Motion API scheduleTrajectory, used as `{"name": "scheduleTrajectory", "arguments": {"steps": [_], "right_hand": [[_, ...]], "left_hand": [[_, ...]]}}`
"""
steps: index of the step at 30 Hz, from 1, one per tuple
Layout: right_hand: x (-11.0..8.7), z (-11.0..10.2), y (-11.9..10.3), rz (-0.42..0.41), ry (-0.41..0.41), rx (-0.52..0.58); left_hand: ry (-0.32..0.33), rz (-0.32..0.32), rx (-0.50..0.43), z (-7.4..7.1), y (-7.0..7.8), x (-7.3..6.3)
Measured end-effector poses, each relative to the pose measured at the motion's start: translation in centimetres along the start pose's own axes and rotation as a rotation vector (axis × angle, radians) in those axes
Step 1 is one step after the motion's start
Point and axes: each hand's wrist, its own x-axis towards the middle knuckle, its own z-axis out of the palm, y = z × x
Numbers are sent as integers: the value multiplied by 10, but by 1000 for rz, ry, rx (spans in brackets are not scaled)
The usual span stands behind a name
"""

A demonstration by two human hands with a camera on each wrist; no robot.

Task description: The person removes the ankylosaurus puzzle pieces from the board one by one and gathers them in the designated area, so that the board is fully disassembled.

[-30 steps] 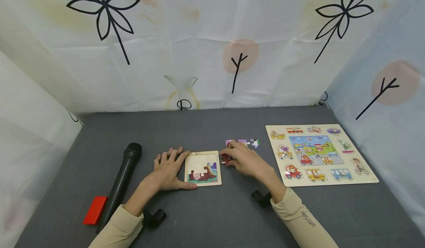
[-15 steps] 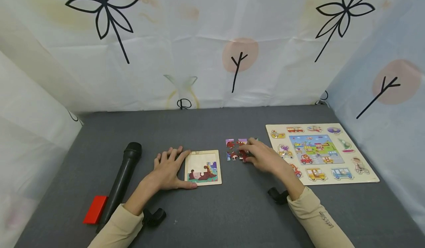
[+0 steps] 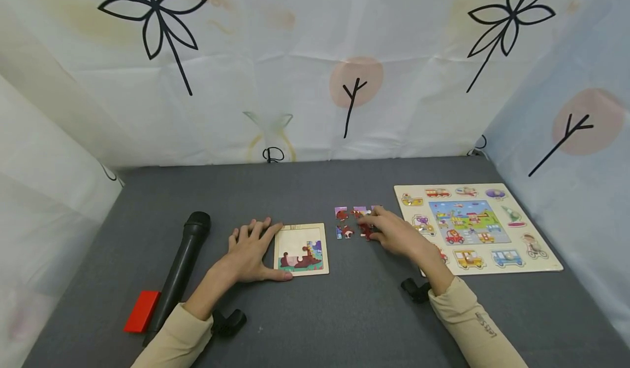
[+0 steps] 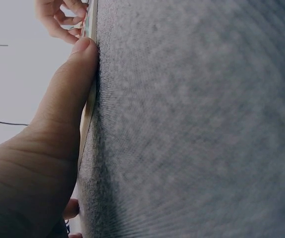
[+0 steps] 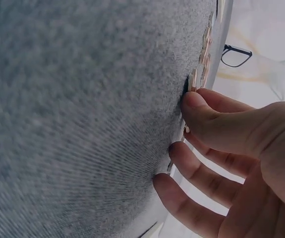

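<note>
Right hand [image 3: 396, 235] pinches a puzzle piece [image 3: 366, 231], best lifted clear of loose pieces [image 3: 347, 232] left of the hand; spread left hand [image 3: 250, 255] steadies the tray [image 3: 326, 250].

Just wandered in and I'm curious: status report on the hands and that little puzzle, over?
Left hand braced against puzzle frame, frame partly filled. Right hand pinches reddish-brown piece. Other loose pieces lie between frame and right hand.

Brown puzzle piece [image 3: 366, 232] seemingly in right grip [image 3: 395, 234].

Two puzzle boards [image 3: 295, 237]; one microphone [image 3: 176, 272]; one red block [image 3: 141, 311]; perhaps five loose pieces [image 3: 341, 213]
</note>
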Motion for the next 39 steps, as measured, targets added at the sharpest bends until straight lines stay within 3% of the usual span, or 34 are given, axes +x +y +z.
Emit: {"name": "scheduleTrajectory", "arguments": {"steps": [23, 39], "right_hand": [[1, 2, -6, 17, 6, -15], [10, 2, -39, -17, -5, 11]], "left_hand": [[-2, 0, -10, -1, 0, 0], [-3, -3, -13, -2, 1, -1]]}}
